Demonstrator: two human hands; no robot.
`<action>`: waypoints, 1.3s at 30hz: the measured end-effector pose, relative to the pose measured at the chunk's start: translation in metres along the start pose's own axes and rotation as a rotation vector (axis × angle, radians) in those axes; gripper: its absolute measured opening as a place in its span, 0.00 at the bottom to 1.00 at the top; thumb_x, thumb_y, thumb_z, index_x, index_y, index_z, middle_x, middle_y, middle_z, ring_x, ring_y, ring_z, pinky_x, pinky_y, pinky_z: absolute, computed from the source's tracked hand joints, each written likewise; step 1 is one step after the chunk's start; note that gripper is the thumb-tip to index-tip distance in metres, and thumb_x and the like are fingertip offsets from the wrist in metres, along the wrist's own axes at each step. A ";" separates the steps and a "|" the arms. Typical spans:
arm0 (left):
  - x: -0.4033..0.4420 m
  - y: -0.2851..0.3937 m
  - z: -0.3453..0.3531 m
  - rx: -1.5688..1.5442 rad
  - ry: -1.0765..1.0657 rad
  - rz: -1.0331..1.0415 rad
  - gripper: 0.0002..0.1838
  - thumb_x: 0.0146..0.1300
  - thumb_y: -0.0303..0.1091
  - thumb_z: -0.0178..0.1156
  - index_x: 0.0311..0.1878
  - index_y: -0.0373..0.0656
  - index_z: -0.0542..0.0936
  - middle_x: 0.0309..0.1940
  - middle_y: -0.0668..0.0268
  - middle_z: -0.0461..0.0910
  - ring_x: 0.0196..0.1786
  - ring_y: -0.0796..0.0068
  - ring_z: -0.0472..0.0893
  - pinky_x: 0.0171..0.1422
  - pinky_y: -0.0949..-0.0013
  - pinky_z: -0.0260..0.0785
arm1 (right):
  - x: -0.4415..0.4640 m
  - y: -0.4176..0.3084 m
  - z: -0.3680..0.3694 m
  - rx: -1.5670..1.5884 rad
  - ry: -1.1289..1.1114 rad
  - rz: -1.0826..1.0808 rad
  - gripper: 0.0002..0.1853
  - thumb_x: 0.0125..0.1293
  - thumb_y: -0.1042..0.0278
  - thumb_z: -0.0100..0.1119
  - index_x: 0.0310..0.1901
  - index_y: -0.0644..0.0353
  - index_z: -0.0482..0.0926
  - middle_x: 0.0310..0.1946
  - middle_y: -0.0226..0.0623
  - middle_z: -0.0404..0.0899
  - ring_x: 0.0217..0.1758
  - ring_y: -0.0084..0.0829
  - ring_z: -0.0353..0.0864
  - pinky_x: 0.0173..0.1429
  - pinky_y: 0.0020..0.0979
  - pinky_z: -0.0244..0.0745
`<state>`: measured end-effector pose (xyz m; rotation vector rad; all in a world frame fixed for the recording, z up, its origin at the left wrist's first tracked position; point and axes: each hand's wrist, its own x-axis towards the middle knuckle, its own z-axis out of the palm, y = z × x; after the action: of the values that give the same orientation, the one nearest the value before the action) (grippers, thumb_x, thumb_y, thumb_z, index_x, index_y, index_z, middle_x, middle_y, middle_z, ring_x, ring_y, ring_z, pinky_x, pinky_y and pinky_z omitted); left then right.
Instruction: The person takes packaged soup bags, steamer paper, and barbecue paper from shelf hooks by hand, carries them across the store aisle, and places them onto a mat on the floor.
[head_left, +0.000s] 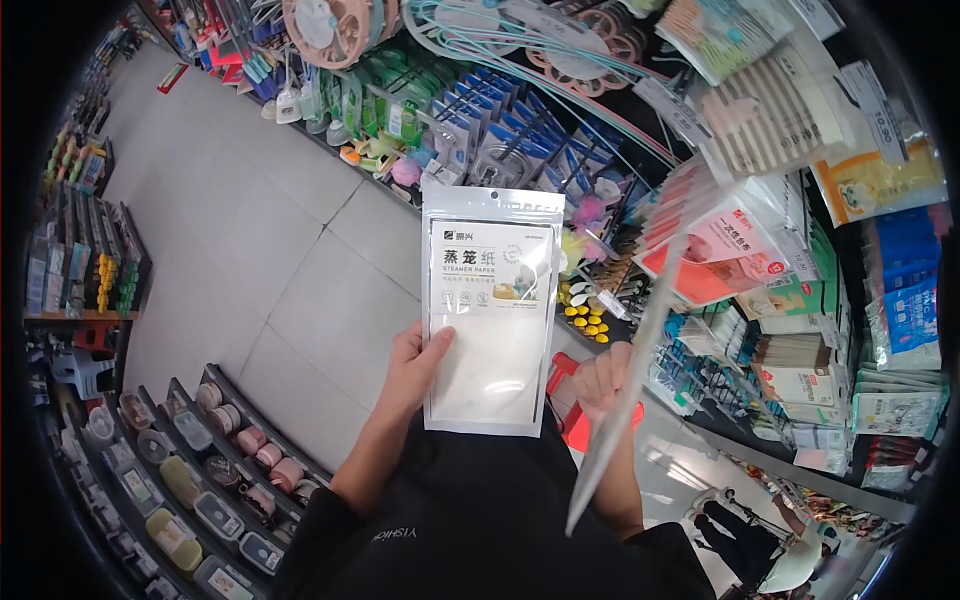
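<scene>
My left hand grips the lower left edge of a white steamer paper packet, thumb on the front. The packet is upright and faces me, with a clear window, a printed label and a hang hole at the top. My right hand is closed, its fingers curled around a second thin, pale packet that is turned almost edge-on. The front of this second packet cannot be read. Behind my right hand shows part of a red object, mostly hidden.
Hanging goods and packets such as a disposable tablecloth pack fill the right-hand shelves. Shelves of food boxes curve along the lower left. Grey floor tiles form the aisle. Another person is at the lower right.
</scene>
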<state>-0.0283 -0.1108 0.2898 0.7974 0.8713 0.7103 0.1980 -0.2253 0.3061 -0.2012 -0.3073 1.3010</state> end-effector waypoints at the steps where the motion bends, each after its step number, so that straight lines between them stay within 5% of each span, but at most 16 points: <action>1: -0.002 0.003 -0.010 -0.011 0.004 0.010 0.14 0.67 0.31 0.53 0.49 0.31 0.76 0.40 0.62 0.81 0.39 0.81 0.79 0.43 0.76 0.72 | 0.005 0.003 0.008 0.006 -0.054 0.017 0.15 0.70 0.64 0.46 0.24 0.58 0.66 0.13 0.33 0.68 0.11 0.22 0.63 0.15 0.22 0.55; 8: -0.017 0.032 -0.068 -0.042 0.024 0.038 0.13 0.65 0.29 0.57 0.49 0.31 0.76 0.40 0.61 0.81 0.38 0.80 0.80 0.42 0.75 0.73 | 0.015 0.053 0.028 0.103 -0.117 -0.020 0.12 0.68 0.68 0.47 0.25 0.58 0.66 0.12 0.32 0.68 0.11 0.21 0.62 0.17 0.21 0.55; 17: -0.041 0.054 -0.114 -0.051 0.136 0.131 0.12 0.65 0.31 0.57 0.48 0.32 0.77 0.40 0.62 0.81 0.38 0.81 0.79 0.43 0.75 0.73 | 0.050 0.108 0.046 -0.072 -0.082 0.201 0.17 0.70 0.56 0.48 0.25 0.57 0.66 0.14 0.31 0.65 0.15 0.21 0.61 0.19 0.24 0.55; 20: -0.048 0.053 -0.125 -0.090 0.209 0.140 0.13 0.68 0.35 0.54 0.46 0.33 0.77 0.39 0.65 0.81 0.38 0.83 0.77 0.42 0.77 0.71 | 0.059 0.136 0.033 -0.331 0.015 0.257 0.16 0.70 0.56 0.49 0.32 0.60 0.72 0.19 0.29 0.73 0.20 0.21 0.70 0.24 0.23 0.64; 21: -0.050 0.051 -0.129 -0.118 0.236 0.137 0.14 0.69 0.36 0.52 0.46 0.33 0.78 0.38 0.66 0.80 0.37 0.84 0.77 0.42 0.77 0.70 | 0.060 0.152 0.038 -0.859 0.304 0.176 0.14 0.69 0.59 0.51 0.41 0.63 0.76 0.29 0.31 0.79 0.30 0.20 0.76 0.33 0.23 0.71; 22: -0.052 0.047 -0.135 -0.100 0.258 0.151 0.15 0.70 0.38 0.51 0.45 0.33 0.78 0.38 0.67 0.80 0.37 0.85 0.76 0.42 0.78 0.69 | 0.073 0.164 0.044 -1.007 0.234 0.230 0.13 0.67 0.66 0.56 0.47 0.66 0.76 0.38 0.34 0.81 0.37 0.20 0.78 0.42 0.22 0.73; 24: -0.054 0.041 -0.148 -0.063 0.306 0.177 0.17 0.72 0.40 0.48 0.45 0.33 0.77 0.36 0.69 0.79 0.36 0.87 0.74 0.41 0.78 0.67 | 0.093 0.192 0.055 -1.187 0.216 0.372 0.13 0.64 0.69 0.60 0.46 0.67 0.75 0.38 0.35 0.80 0.38 0.19 0.78 0.43 0.22 0.73; 39: 0.014 0.138 -0.209 -0.089 0.537 0.131 0.17 0.64 0.30 0.59 0.53 0.32 0.74 0.45 0.60 0.80 0.45 0.78 0.78 0.49 0.72 0.72 | 0.249 0.297 0.050 -0.941 -0.194 0.659 0.14 0.62 0.76 0.59 0.48 0.68 0.73 0.43 0.37 0.78 0.44 0.20 0.76 0.49 0.24 0.71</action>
<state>-0.2312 0.0350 0.3144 0.5926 1.2660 1.0993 -0.0315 0.0901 0.2862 -1.0414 -1.0804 1.7402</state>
